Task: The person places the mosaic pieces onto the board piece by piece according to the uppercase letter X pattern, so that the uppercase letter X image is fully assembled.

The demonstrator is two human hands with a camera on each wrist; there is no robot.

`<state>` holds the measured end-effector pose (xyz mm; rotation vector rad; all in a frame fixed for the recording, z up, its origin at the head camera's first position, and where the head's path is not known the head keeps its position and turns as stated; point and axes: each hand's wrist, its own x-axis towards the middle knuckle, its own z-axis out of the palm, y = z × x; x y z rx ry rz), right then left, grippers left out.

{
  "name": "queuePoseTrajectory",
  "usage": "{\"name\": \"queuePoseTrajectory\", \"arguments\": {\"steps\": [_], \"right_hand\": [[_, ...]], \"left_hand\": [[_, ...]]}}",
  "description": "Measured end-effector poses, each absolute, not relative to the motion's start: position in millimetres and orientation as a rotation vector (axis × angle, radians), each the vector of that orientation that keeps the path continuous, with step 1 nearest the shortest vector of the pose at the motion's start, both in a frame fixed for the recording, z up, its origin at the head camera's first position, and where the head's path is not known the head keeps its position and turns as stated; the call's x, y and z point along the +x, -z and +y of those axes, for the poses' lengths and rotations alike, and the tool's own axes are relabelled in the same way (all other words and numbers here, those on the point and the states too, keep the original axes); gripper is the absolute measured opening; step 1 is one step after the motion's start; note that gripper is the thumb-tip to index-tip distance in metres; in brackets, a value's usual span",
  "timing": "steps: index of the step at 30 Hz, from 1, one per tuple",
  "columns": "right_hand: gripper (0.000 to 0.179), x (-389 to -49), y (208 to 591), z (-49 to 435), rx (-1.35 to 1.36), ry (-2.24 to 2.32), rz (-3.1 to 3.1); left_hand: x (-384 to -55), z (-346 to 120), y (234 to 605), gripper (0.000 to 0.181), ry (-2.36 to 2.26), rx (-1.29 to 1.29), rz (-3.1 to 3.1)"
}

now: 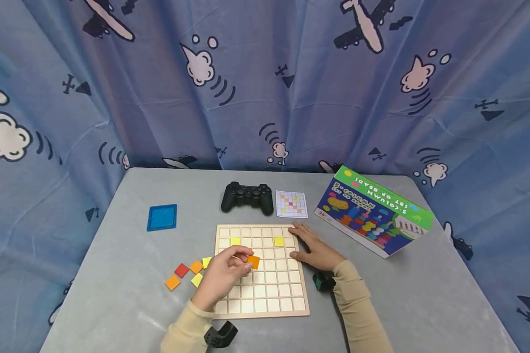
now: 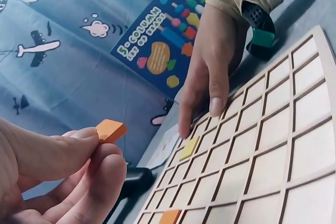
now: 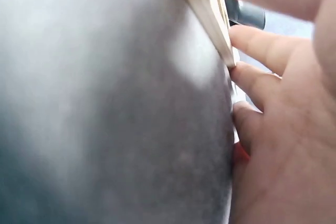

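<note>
My left hand (image 1: 221, 277) pinches an orange square tile (image 1: 253, 262) between thumb and fingertips, above a wooden grid board (image 1: 306, 304). The left wrist view shows that tile (image 2: 111, 130) from close up, clear of the board. Two yellow tiles (image 1: 235, 241) (image 1: 279, 241) sit in cells near the board's far side. Another orange tile (image 2: 169, 217) lies in a cell, mostly hidden in the head view. On the board's far right edge rests my right hand (image 1: 315, 251), its fingers spread and loosely bent. In the right wrist view, fingers (image 3: 262, 45) touch the board's side (image 3: 207, 17).
Left of the board lie loose tiles: a red one (image 1: 181, 270), orange ones (image 1: 172, 283) and yellow ones (image 1: 197, 280). Behind it are a black game controller (image 1: 247, 197) and a printed pattern card (image 1: 291, 204). A blue square tray (image 1: 162, 217) lies left; a bead-set box (image 1: 371, 213) stands right.
</note>
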<state>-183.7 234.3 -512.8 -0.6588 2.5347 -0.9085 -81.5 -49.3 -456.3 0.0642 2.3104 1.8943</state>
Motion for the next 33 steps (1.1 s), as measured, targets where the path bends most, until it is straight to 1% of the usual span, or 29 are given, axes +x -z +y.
{"name": "queuePoseTrajectory", "arguments": {"steps": [4, 7, 17, 28, 33], "right_hand": [[0.079, -186, 515, 238, -0.666, 0.913, 2.505], [0.081, -187, 516, 239, -0.663, 0.913, 2.509], [0.067, -189, 519, 241, -0.665, 0.954, 2.518], [0.063, -186, 520, 241, -0.647, 0.964, 2.515], [0.063, -184, 518, 239, -0.633, 0.968, 2.512]], "left_hand": [[-86, -45, 456, 0.023, -1.857, 0.062, 2.310], [-90, -43, 456, 0.024, -1.867, 0.049, 2.287], [-102, -40, 460, 0.025, -1.889, 0.023, 2.217], [-115, -35, 475, 0.029, -1.837, 0.012, 2.224], [-118, -31, 477, 0.028, -1.804, 0.042, 2.300]]}}
